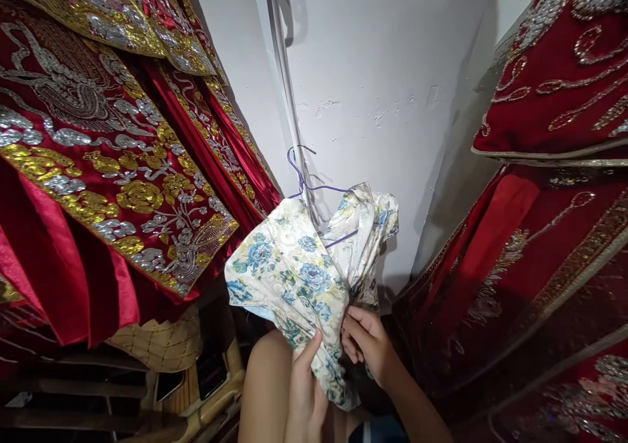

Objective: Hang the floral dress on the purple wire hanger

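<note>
A white short-sleeved garment with blue and yellow flowers (294, 266) hangs from a purple hanger (300, 168) in front of the wall. My left hand (308, 384) grips its lower front from below, thumb lying on top of the cloth. Closed at the right front edge is my right hand (366, 338), its fingertips pinching the fabric there. The garment's lower end droops between my wrists, over my legs. My right fingers partly hide the edge they hold.
Red garments with gold and silver embroidery (142, 194) hang on the left, and beaded red garments (554, 103) on the right. A metal pole (284, 70) runs down the white wall (383, 57). At lower left, phones (212, 370) lie on a bamboo seat (216, 407).
</note>
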`<state>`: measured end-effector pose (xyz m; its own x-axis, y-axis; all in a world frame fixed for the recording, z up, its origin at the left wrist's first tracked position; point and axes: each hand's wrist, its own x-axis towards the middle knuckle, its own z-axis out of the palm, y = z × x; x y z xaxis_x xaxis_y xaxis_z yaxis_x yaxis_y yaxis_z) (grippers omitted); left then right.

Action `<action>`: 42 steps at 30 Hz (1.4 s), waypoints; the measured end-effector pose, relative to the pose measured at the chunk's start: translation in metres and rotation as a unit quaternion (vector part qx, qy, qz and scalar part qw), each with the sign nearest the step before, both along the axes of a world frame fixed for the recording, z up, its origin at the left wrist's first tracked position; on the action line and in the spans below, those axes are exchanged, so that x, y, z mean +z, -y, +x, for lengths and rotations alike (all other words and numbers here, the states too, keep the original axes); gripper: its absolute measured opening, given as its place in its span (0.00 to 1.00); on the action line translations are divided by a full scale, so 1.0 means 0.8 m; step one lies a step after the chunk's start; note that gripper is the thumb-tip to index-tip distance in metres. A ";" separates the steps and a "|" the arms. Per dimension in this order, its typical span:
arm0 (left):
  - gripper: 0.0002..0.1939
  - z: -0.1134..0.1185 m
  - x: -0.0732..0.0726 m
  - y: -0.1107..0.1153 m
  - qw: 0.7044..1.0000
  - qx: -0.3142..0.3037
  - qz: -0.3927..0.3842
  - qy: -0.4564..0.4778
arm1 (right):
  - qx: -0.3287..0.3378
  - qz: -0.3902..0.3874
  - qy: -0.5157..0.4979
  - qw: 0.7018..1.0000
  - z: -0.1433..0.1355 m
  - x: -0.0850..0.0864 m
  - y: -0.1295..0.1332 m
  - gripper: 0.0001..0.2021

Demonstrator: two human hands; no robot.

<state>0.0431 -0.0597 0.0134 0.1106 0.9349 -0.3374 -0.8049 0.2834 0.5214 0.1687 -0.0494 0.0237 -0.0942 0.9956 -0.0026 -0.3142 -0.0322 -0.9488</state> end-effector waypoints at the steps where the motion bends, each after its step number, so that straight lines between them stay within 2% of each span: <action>1: 0.29 -0.003 0.001 0.001 1.000 -0.001 -0.001 0.000 | 0.003 -0.001 0.005 1.000 0.001 0.002 0.001 0.25; 6: 0.32 -0.012 0.011 0.010 0.999 -0.016 0.024 -0.028 | 0.023 -0.015 0.010 1.000 -0.006 -0.001 0.003 0.24; 9: 0.31 -0.007 0.018 0.017 0.997 -0.037 0.042 -0.045 | -0.009 -0.015 -0.017 1.000 -0.010 -0.003 0.004 0.23; 11: 0.31 -0.006 0.019 0.016 0.997 -0.023 0.042 -0.061 | -0.041 0.003 -0.044 0.998 -0.006 -0.004 0.005 0.21; 13: 0.32 -0.012 0.014 0.009 0.995 0.031 0.024 -0.096 | -0.078 0.024 -0.067 0.994 0.004 -0.005 0.006 0.20; 15: 0.29 -0.024 0.002 -0.001 0.980 0.125 0.002 -0.154 | -0.126 0.030 -0.082 0.988 0.014 -0.005 0.006 0.20; 18: 0.23 -0.033 -0.019 -0.010 0.914 0.288 0.027 -0.283 | -0.158 0.017 -0.056 0.986 0.022 -0.006 0.005 0.20; 19: 0.22 -0.030 -0.024 -0.010 0.888 0.321 0.052 -0.325 | -0.143 0.014 -0.025 0.989 0.021 -0.006 0.005 0.20; 20: 0.22 -0.025 -0.027 -0.008 0.870 0.324 0.083 -0.363 | -0.114 0.014 0.013 0.993 0.019 -0.005 0.004 0.19; 21: 0.21 -0.016 -0.028 -0.006 0.862 0.295 0.117 -0.396 | -0.078 0.015 0.053 0.995 0.016 -0.005 0.003 0.18; 23: 0.16 0.004 -0.026 0.000 0.863 0.185 0.176 -0.437 | -0.009 0.025 0.117 0.993 0.008 -0.005 0.002 0.17; 25: 0.08 0.022 -0.022 0.005 0.854 0.082 0.213 -0.467 | 0.027 0.034 0.145 0.988 0.003 -0.006 0.001 0.16; 26: 0.04 0.028 -0.021 0.008 0.844 0.053 0.222 -0.485 | 0.038 0.031 0.150 0.987 0.002 -0.006 0.002 0.16; 31: 0.12 0.032 -0.027 0.014 0.763 0.027 0.260 -0.591 | 0.086 -0.056 0.132 0.986 0.024 0.001 -0.001 0.17; 34: 0.12 0.030 -0.035 0.013 0.724 0.015 0.267 -0.636 | 0.086 -0.055 0.114 0.988 0.045 0.023 -0.024 0.17; 36: 0.11 0.032 -0.039 0.010 0.709 -0.002 0.263 -0.654 | 0.068 -0.029 0.106 0.992 0.054 0.050 -0.052 0.16; 39: 0.10 0.033 -0.041 0.002 0.693 -0.032 0.271 -0.667 | 0.060 0.022 0.107 0.992 0.059 0.108 -0.099 0.13; 42: 0.09 0.023 -0.038 -0.006 0.655 -0.055 0.300 -0.692 | 0.066 0.030 0.103 0.992 0.055 0.168 -0.137 0.08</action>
